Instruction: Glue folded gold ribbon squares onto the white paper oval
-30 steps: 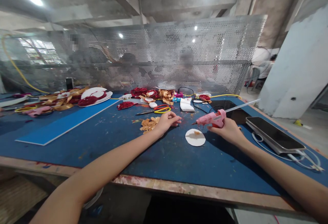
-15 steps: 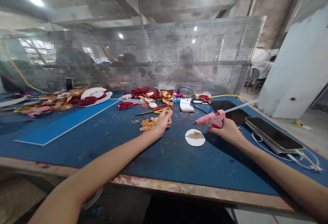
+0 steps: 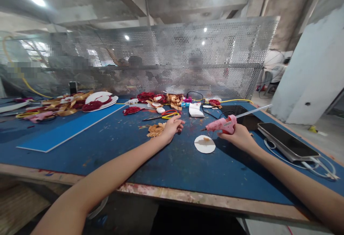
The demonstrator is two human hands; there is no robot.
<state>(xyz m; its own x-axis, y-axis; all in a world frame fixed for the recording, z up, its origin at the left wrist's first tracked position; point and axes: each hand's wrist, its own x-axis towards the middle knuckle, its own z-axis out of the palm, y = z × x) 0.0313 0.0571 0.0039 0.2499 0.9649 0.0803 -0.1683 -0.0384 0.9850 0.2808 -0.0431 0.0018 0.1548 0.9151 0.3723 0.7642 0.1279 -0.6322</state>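
A pink hot glue gun (image 3: 221, 124) is gripped in my right hand (image 3: 239, 137), its nozzle pointing left and a long clear glue stick rising from its back. Just below the nozzle lies a white round disc (image 3: 204, 147) with a small gold scrap (image 3: 206, 139) near its top. My left hand (image 3: 173, 129) hovers over the table, fingers apart and nothing visible in them. Beside it, partly covered by the wrist, is a pile of gold ribbon pieces (image 3: 154, 130). Behind that hand lie scissors with yellow and red handles (image 3: 172, 115).
A phone (image 3: 288, 140) on a thick block with white cables lies at the right. A blue board (image 3: 72, 129) stretches across the left. Red and gold ribbon flowers (image 3: 146, 97) line the back, before a perforated metal screen (image 3: 166, 59). People sit beyond it.
The fingers of my left hand have gone from pinched together to spread towards the right. My right hand and the glue gun have stayed almost still.
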